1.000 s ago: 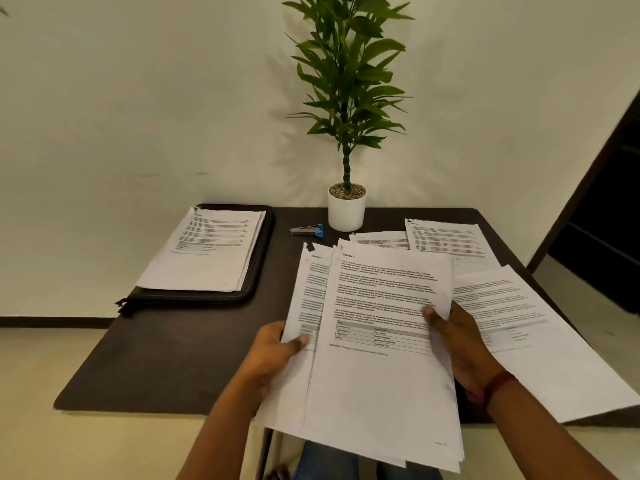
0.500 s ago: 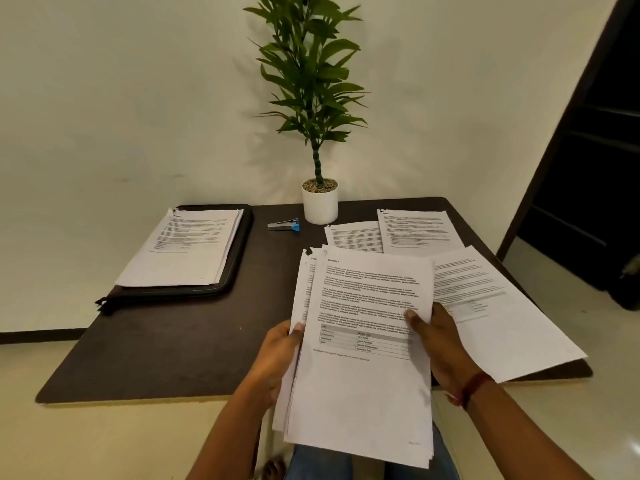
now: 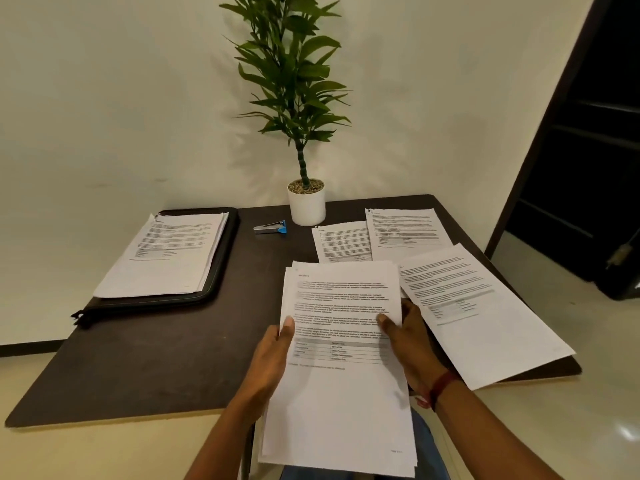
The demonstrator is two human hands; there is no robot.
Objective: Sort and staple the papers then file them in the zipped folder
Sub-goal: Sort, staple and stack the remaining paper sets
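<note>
I hold a squared-up stack of printed papers (image 3: pixel 341 393) over the table's near edge. My left hand (image 3: pixel 273 355) grips its left edge with the thumb on top, and my right hand (image 3: pixel 407 336) grips the right edge the same way. A black zipped folder (image 3: pixel 221 271) lies at the back left with a stapled paper set (image 3: pixel 166 258) on top of it. A blue and silver stapler (image 3: pixel 270 227) sits beside the plant pot. Three more paper sets lie on the right: one (image 3: pixel 341 240), another (image 3: pixel 405 228) behind it, and a large one (image 3: pixel 481 313) near the right edge.
A white pot with a tall green plant (image 3: pixel 306 202) stands at the back middle of the dark table (image 3: pixel 156 358). A dark doorway (image 3: pixel 588 133) opens at the right. The large right-hand paper set overhangs the table corner.
The fanned sheets in my hands have been pushed together into one aligned stack. The view has shifted so the table sits further left.
</note>
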